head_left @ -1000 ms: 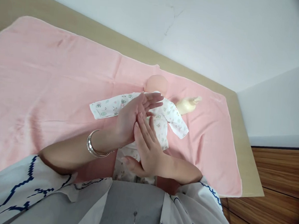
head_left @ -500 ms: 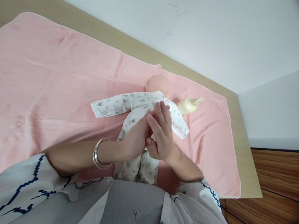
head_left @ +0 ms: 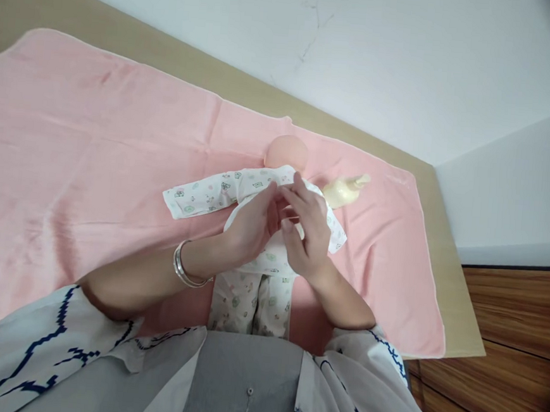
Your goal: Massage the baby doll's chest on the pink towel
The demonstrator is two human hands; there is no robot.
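The doll (head_left: 286,153) lies on the pink blanket (head_left: 95,128). Over its chest the left hand (head_left: 255,220) and right hand (head_left: 308,237) meet, fingers curled against its printed garment (head_left: 209,191); whether they pinch cloth I cannot tell. A hard tug could drag the doll into the bottle (head_left: 345,191) beside its head.

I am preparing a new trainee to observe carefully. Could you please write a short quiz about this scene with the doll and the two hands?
1. Multiple choice: the doll lies on A) a pink blanket, B) a green mat, C) the bare floor.
2. True or false: the left hand and the right hand are both at the doll's chest.
3. Fill in: the left wrist wears a silver ___.
Key: 1 A; 2 true; 3 bracelet.
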